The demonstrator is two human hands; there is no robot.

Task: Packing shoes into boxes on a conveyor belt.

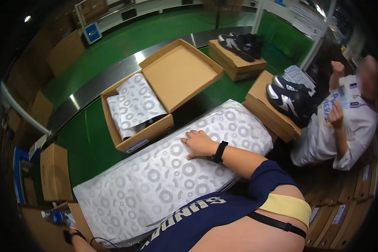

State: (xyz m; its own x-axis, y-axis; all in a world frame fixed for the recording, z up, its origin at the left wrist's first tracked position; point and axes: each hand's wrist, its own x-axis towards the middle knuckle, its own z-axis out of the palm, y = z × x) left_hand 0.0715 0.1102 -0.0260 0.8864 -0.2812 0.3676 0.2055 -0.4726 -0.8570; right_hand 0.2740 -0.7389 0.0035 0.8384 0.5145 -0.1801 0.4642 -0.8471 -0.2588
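Note:
My right hand (pixel 198 143) lies flat, fingers slightly apart, on a big stack of white tissue paper (pixel 155 180) printed with grey rings; a black band sits on that wrist. Just beyond the stack stands an open brown shoebox (pixel 147 134) on the green belt (pixel 86 138). It is lined with the same paper (pixel 134 105), a dark shoe edge peeks out from under the paper, and its lid (pixel 178 73) is flipped back. My left hand (pixel 73 235) shows only at the lower left edge by a cardboard flap, with a black band on the wrist; its fingers are hidden.
Two closed shoeboxes carry black-and-white sneakers: one far back (pixel 239 46), one at right (pixel 290 101). A co-worker in a white shirt (pixel 340 126) sits at the right. A closed box (pixel 54 172) and a water bottle (pixel 54 216) lie at left. Stacked boxes fill the lower right.

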